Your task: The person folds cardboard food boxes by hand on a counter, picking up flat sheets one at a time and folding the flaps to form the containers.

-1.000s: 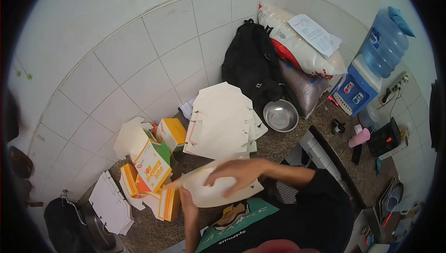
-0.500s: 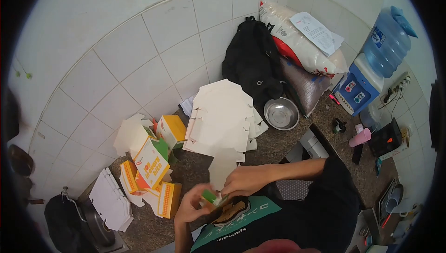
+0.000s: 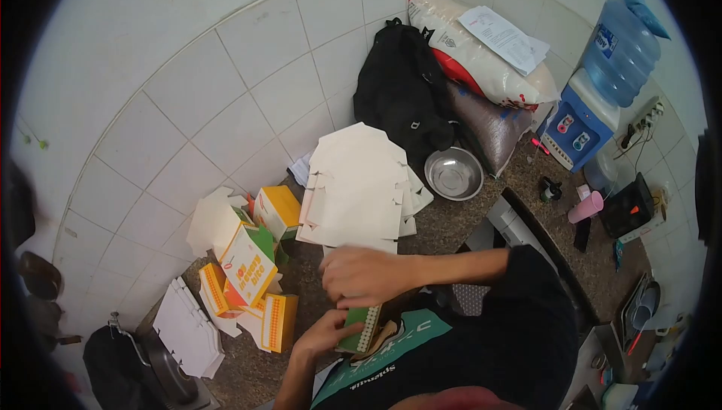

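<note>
Near my body, my left hand (image 3: 329,333) is closed around the lower left side of a small green carton (image 3: 359,329) with a white dotted edge. Just above the carton is my right hand (image 3: 368,277), blurred, its fingers bent downward and their tips hard to make out. It covers part of the carton's upper end. Behind my right hand, flat white cardboard blanks (image 3: 353,184) lie in a stack. Left of my hands is a pile of yellow, orange and white cartons (image 3: 248,263), some of them folded up.
More white blanks (image 3: 188,327) lie by the sink (image 3: 169,369). A metal bowl (image 3: 453,174), black backpack (image 3: 398,86), filled sack (image 3: 481,56) and water dispenser (image 3: 579,128) stand along the back. To the right are a laptop (image 3: 519,229) and pink cup (image 3: 586,207).
The upright white flap between my hands no longer shows, and more of the carton's green side is visible. My right hand has moved up and left. The view has shifted slightly.
</note>
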Available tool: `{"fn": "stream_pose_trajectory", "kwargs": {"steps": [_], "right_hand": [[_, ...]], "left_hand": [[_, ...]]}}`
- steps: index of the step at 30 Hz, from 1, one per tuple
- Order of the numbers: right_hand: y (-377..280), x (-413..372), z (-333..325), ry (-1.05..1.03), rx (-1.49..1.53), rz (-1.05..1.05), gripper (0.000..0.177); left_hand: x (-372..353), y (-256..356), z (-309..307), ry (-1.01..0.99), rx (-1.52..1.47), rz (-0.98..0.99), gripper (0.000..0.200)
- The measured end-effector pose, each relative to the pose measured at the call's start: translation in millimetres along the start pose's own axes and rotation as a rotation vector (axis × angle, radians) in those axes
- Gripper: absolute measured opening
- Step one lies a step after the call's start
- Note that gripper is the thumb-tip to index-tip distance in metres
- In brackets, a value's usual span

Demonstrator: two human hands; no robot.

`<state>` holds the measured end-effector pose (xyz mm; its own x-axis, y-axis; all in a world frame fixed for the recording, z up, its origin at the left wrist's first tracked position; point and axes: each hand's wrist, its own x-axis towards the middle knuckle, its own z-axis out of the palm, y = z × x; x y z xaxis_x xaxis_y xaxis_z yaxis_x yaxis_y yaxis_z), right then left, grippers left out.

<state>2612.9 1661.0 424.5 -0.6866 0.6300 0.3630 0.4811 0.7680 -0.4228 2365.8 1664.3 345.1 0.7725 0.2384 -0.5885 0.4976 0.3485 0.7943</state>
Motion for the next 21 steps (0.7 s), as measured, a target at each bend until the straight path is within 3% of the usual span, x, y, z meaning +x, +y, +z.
{"fn": "stream_pose_trajectory", "kwargs": {"steps": [1,2,4,6,9,11,13,15,18,21], "right_hand": [[7,-8,-6,0.436,0.13,-0.036,0.013],[12,-30,-6,0.327,0.155,0.272,0.015],[15,-52,23,0.289,0.27,0.309,0.016],[8,-59,47,0.107,0.619,0.341,0.023],[-5,-54,57,-0.044,0.448,0.209,0.031],[-3,-51,40,-0.007,0.5,0.252,0.034],[0,-49,33,-0.158,0.376,0.656,0.036],[-1,-52,51,-0.203,0.24,0.641,0.036],[-8,-50,61,-0.237,0.475,0.356,0.037],[-9,-51,64,-0.207,0.463,0.364,0.039]], "left_hand": [[-6,2,2,0.0,0.006,0.005,0.038],[-19,5,8,0.027,-0.218,-0.029,0.031],[-19,-11,17,0.105,-0.527,0.011,0.029],[-14,-2,18,0.1,-0.498,-0.031,0.029],[-5,-4,18,0.072,-0.455,-0.043,0.029],[-1,-6,14,0.055,-0.434,0.002,0.028],[-4,-9,10,0.005,-0.484,0.0,0.027],[-2,-5,13,0.002,-0.453,-0.007,0.026],[0,-4,23,0.041,-0.386,-0.017,0.026],[-3,-5,22,0.128,-0.293,-0.017,0.027]]}}
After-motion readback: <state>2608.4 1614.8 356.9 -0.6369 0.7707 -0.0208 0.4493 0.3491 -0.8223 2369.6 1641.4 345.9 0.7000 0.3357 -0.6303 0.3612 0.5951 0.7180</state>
